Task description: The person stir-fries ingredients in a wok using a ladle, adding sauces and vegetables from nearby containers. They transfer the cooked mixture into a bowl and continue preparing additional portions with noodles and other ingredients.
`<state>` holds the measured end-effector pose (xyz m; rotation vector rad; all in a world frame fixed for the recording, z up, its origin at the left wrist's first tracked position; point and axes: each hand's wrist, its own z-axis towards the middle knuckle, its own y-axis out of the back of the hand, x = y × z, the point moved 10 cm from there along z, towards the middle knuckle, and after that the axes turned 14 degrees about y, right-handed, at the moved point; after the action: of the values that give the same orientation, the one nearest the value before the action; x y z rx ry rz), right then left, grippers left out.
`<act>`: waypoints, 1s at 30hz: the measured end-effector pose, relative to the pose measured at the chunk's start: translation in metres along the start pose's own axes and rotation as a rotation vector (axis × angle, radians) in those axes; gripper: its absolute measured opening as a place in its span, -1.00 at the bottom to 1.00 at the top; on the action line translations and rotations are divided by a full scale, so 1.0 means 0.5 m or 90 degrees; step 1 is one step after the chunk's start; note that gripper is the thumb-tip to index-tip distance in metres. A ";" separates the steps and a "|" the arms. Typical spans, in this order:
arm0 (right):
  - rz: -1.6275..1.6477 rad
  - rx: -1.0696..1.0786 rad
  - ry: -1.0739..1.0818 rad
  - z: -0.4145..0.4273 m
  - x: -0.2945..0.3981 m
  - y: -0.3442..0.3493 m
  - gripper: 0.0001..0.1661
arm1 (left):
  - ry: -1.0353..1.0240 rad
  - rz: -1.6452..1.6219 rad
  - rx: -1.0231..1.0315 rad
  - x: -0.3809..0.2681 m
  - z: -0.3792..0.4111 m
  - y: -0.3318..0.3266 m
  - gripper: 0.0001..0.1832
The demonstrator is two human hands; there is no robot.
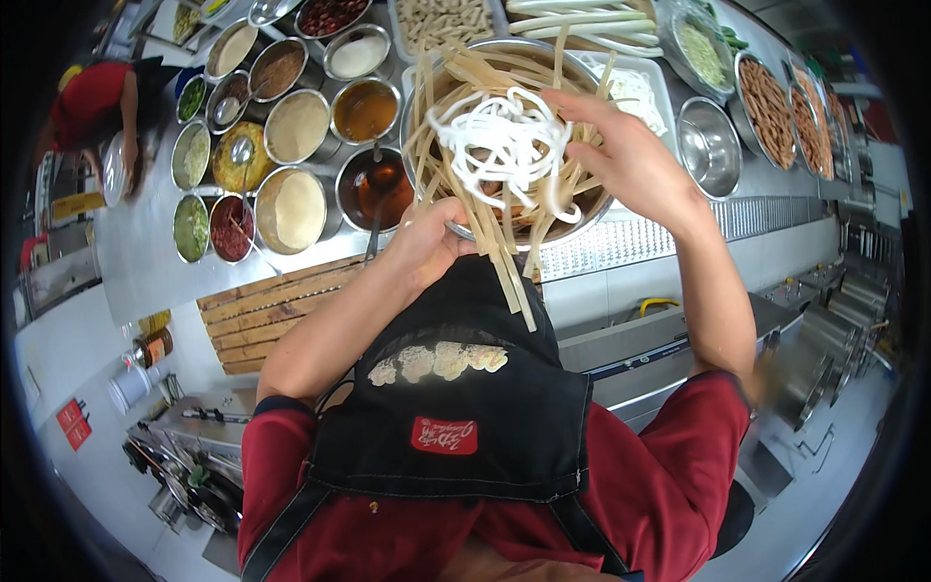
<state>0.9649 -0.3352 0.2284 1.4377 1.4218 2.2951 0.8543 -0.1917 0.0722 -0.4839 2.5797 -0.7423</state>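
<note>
A large stainless steel bowl (589, 218) is at the counter's near edge, before my chest. My left hand (436, 227) grips its near left rim, the thumb on top. Long flat translucent beige noodles (458, 69) stand up around the inside, and several strands hang over the near rim toward my apron. Thick white noodles (502, 142) lie in a loose tangle on top, slightly blurred on the right side. Beside that tangle, over the right rim, my right hand (618, 149) holds nothing, its fingers apart. Whatever lies at the bowl's bottom is mostly hidden.
Seasoning bowls, including a dark sauce bowl (374, 189) with a ladle, crowd the left. A white noodle tray (663, 116), an empty steel bowl (709, 149) and meat-strip bowls (765, 109) stand right. Scallions (582, 22) lie behind. Another person (94, 105) works at far left.
</note>
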 end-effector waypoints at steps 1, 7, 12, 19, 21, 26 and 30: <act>-0.025 -0.007 0.006 0.009 0.015 0.011 -0.46 | -0.005 -0.013 0.002 -0.006 -0.005 0.010 -0.66; 0.154 -0.489 0.140 0.067 -0.062 0.140 -0.69 | -0.025 -0.117 -0.076 -0.006 -0.103 0.121 -0.62; 0.093 -0.439 -0.050 0.298 -0.397 -0.012 -0.73 | -0.128 -0.264 -0.241 0.019 -0.238 0.283 -0.55; -0.242 0.109 0.075 0.618 -0.527 -0.476 -0.12 | -0.297 -0.409 -0.304 0.067 -0.387 0.380 -0.41; -0.264 0.218 -0.077 0.602 -0.494 -0.490 -0.21 | -0.303 -0.421 -0.315 0.070 -0.407 0.371 -0.43; -0.165 0.193 -0.038 0.604 -0.618 -0.529 -0.54 | -0.336 -0.513 -0.277 0.084 -0.428 0.366 -0.44; -0.118 -0.024 -0.126 0.600 -0.624 -0.413 -0.57 | -0.330 -0.481 -0.233 0.087 -0.418 0.388 -0.39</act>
<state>1.2840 -0.1768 -0.0929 1.4111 1.3838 1.9983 0.6773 0.0327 0.1116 -1.5819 2.0012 -0.2770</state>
